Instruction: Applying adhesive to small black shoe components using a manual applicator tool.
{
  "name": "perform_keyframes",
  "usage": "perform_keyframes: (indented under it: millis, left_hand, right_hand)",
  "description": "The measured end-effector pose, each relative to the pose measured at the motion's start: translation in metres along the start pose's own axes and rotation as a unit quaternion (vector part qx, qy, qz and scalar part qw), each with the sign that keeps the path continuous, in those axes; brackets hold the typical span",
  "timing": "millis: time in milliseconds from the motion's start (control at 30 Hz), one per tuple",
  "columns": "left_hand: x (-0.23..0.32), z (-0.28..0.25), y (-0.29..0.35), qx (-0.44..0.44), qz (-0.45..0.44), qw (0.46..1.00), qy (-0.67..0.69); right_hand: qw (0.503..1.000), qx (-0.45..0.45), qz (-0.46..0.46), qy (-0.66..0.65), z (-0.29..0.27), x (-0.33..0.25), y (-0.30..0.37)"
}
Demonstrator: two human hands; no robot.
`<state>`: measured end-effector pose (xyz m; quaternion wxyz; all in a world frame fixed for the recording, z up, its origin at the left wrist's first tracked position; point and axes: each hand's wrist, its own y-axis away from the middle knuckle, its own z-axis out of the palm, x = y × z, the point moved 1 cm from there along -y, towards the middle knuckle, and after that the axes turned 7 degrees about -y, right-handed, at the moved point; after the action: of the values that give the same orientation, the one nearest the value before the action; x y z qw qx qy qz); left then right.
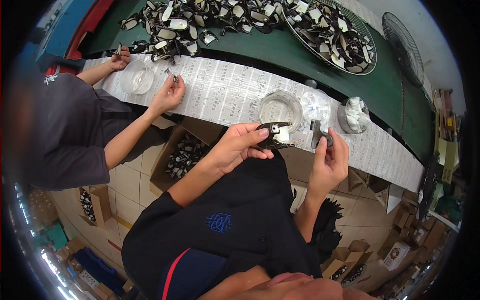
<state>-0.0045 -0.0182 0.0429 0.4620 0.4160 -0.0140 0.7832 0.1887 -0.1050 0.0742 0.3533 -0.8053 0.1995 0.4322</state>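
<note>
Between the thumb and fingers of my left hand (pixel 237 145) is a small black piece with a white patch (pixel 281 134), held just in front of the bench edge. My right hand (pixel 331 161) pinches a small dark grey clip-like piece (pixel 317 136) upright; its exact kind is unclear. The two held pieces are close together but apart. Behind them stands a clear round tub (pixel 280 109). A clear crumpled plastic item (pixel 317 104) lies to its right, beside a round container (pixel 344 123) filled with white pieces (pixel 356 111).
A co-worker's hands (pixel 169 95) work at left by another clear tub (pixel 136 82). Beyond the paper-covered bench (pixel 220 90), a green belt (pixel 240 47) carries piled black-and-white pieces (pixel 175 25) and a round wire tray (pixel 373 59). A fan (pixel 402 47) stands right; a filled carton (pixel 156 170) sits below.
</note>
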Motion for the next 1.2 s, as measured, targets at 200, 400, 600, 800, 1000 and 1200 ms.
perform_keyframes:
  millis: [200, 400, 600, 800, 1000, 1200]
  left_hand:
    - [0.002, 0.001, 0.000, -0.003, -0.005, 1.000, 0.008]
    - [-0.001, -0.001, 0.001, -0.075, 0.010, 0.997, 0.024]
    - [0.001, 0.002, 0.003, -0.122, 0.010, 0.992, 0.020]
    - [0.000, 0.000, 0.003, -0.135, 0.010, 0.991, 0.022]
    - [0.003, 0.001, 0.006, -0.162, 0.014, 0.987, 0.008]
    - [0.006, 0.002, 0.009, -0.203, 0.038, 0.978, -0.020]
  right_hand:
    - [0.998, 0.007, -0.001, 0.062, 0.011, 0.051, -0.007]
    - [0.996, 0.014, 0.071, 0.052, 0.014, 0.088, -0.004]
    - [0.994, 0.025, 0.091, 0.056, 0.013, 0.089, -0.004]
    - [0.994, 0.025, 0.093, 0.050, 0.013, 0.087, -0.004]
    - [0.996, 0.018, 0.074, 0.057, 0.012, 0.087, -0.003]
    - [0.996, 0.016, 0.065, 0.051, 0.012, 0.081, -0.003]
